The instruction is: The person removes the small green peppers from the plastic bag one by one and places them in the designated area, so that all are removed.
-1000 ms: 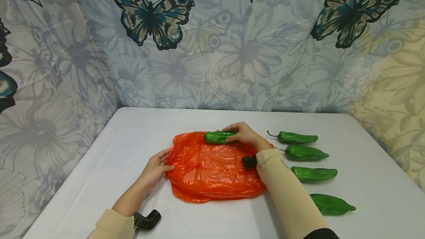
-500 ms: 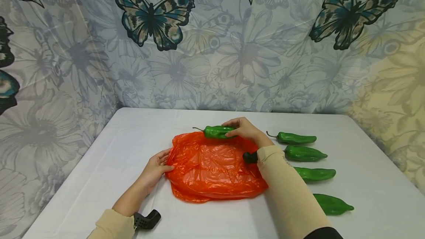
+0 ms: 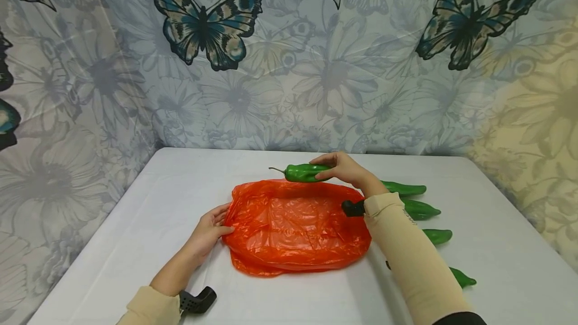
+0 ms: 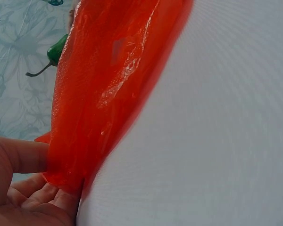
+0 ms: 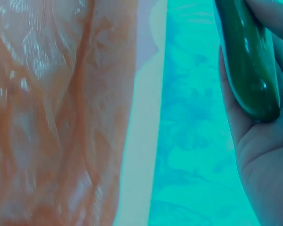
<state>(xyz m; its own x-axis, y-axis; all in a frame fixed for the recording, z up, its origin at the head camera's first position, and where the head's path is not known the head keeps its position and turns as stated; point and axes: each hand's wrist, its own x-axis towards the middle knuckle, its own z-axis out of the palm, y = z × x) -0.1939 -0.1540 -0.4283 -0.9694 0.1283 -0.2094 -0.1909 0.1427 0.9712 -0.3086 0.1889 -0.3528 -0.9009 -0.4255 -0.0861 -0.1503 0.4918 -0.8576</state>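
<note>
A crumpled red plastic bag (image 3: pixel 293 229) lies on the white table. My left hand (image 3: pixel 211 229) pinches the bag's left edge; in the left wrist view the thumb (image 4: pixel 30 157) presses on the film with the other fingers under it. Above the bag's far edge, my right hand (image 3: pixel 345 172) grips a green pepper (image 3: pixel 301 173) by its tip end, its thin stem pointing left. In the right wrist view the pepper (image 5: pixel 252 70) lies between thumb and fingers, its blunt tip towards the palm.
Several more green peppers lie in a column on the right, including a far one (image 3: pixel 406 188) and a near one (image 3: pixel 462 278), partly hidden behind the right sleeve (image 3: pixel 406 250). A butterfly-patterned cloth (image 3: pixel 334 89) hangs behind the white table (image 3: pixel 194 164).
My right hand has lifted the pepper up from over the bag's far part, shifting away and slightly to the right. My left hand keeps its hold on the bag's edge.
</note>
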